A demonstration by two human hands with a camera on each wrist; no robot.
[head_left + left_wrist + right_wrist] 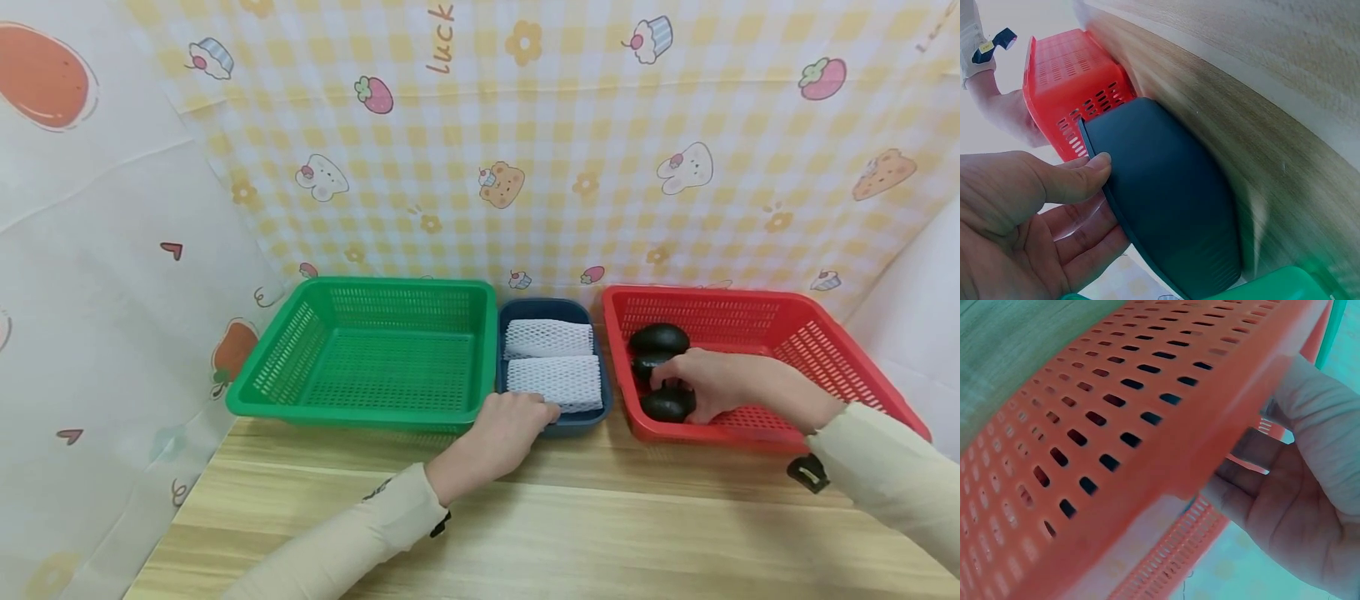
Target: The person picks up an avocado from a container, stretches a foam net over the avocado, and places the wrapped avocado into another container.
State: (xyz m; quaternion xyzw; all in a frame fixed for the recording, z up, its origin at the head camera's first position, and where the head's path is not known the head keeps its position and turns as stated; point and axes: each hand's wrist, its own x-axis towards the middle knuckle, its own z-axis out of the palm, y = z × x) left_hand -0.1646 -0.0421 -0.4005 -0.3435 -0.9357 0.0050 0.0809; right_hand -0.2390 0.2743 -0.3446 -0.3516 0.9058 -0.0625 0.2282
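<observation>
My left hand (512, 429) pinches the near rim of a small dark blue bin (573, 428), its thumb on the outer wall in the left wrist view. Inside the bin lie two white foam net sleeves (555, 383), one behind the other. My right hand (723, 383) reaches into the red basket (757, 440), fingers and thumb curled round the nearest dark avocado (666, 406). Behind it are a second avocado (645, 365), partly covered by the fingers, and a third avocado (660, 338). The basket wall hides the held avocado in the right wrist view.
A green basket (363, 417) stands left of the blue bin, showing its bare slotted floor. All three containers line up on a wooden table (570, 517) before a patterned cloth (465, 158). Another white cloth (112, 275) hangs at the left.
</observation>
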